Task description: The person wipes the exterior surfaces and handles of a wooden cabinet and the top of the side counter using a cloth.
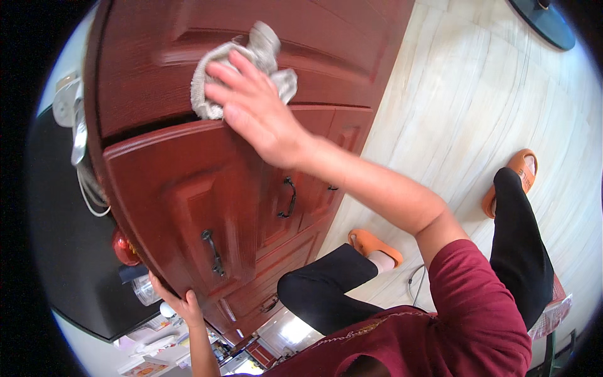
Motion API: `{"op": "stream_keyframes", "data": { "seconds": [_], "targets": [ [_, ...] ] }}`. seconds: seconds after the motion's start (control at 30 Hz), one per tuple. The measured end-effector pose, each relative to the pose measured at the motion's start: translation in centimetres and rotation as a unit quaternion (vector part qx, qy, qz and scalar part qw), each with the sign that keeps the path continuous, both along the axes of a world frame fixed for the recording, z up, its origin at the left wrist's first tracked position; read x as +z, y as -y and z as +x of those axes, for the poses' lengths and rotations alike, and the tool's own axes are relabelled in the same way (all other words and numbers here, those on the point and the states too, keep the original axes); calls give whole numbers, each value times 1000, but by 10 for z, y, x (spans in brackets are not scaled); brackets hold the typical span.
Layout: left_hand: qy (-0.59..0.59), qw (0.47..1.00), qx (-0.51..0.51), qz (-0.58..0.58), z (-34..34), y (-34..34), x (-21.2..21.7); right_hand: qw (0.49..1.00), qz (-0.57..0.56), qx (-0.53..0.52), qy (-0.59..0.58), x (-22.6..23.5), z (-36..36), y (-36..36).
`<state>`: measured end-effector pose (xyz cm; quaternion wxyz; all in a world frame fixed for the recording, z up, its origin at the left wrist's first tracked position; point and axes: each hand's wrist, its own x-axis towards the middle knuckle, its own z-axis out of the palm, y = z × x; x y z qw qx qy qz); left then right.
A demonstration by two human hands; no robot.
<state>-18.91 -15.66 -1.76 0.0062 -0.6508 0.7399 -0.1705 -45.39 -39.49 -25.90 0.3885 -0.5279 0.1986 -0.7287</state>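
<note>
R hand (267, 125), fingers a bit spread, holds bunched grey-white fabric cloth (267, 47) against glossy red-brown wooden cabinet (242, 169); prob. light, soft, limp, best held mid-bunch. L hand (183, 308) at cabinet's edge, fingers part hidden, can't tell grip. Black curved metal handle (293, 195) might snag; more room toward pale streaked floor (433, 113).

Home interior, panelled red-brown wooden cabinet (235, 188), orange slippers (367, 242), pale streaked floor (440, 100)
</note>
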Motion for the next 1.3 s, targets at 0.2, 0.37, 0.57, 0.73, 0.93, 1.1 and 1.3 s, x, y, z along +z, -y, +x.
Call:
{"op": "stream_keyframes", "data": {
  "seconds": [0.2,0.37,0.57,0.73,0.93,1.1,1.3],
  "targets": [
    [26,999,-43,-8,-19,14,2,974,-85,-94,-186,-43,-35,28],
    [32,998,-46,-7,-11,3,4,907,-156,-172,-351,-88,-38,30],
    [50,997,-66,-9,-18,12,7,856,-274,-241,-365,-4,-47,65],
    [64,997,-48,5,-12,1,10,850,-351,-252,-303,114,-29,71],
    [54,996,-67,-19,-22,12,12,852,-306,-253,-341,59,-37,72],
    [58,997,-59,-11,-19,7,14,836,-319,-248,-370,26,-41,61],
    [42,997,-66,-13,-19,9,13,831,-379,-212,-347,110,-39,78]
  ]
}}
